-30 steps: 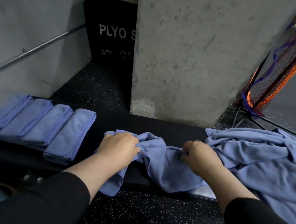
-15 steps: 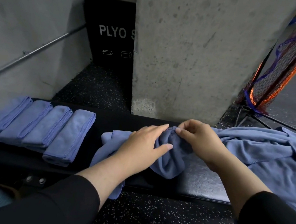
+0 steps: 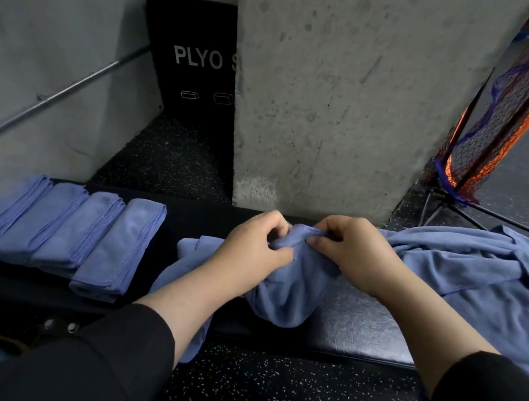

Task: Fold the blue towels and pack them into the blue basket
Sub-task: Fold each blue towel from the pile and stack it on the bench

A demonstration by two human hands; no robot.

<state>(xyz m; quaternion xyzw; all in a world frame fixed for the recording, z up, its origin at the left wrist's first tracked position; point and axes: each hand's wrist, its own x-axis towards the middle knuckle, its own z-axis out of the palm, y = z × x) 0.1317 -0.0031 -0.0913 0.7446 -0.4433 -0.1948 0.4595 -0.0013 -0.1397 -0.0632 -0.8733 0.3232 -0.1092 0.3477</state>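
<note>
Blue towel, crumpled, lies mid-worktop, its lower end draping off the near edge. The left hand and right hand both pinch its hemmed edge, close together. This looks like hunting for corners before folding; next, spread the hands apart to flatten it. Four folded towels lie left, an unfolded heap right.
</note>
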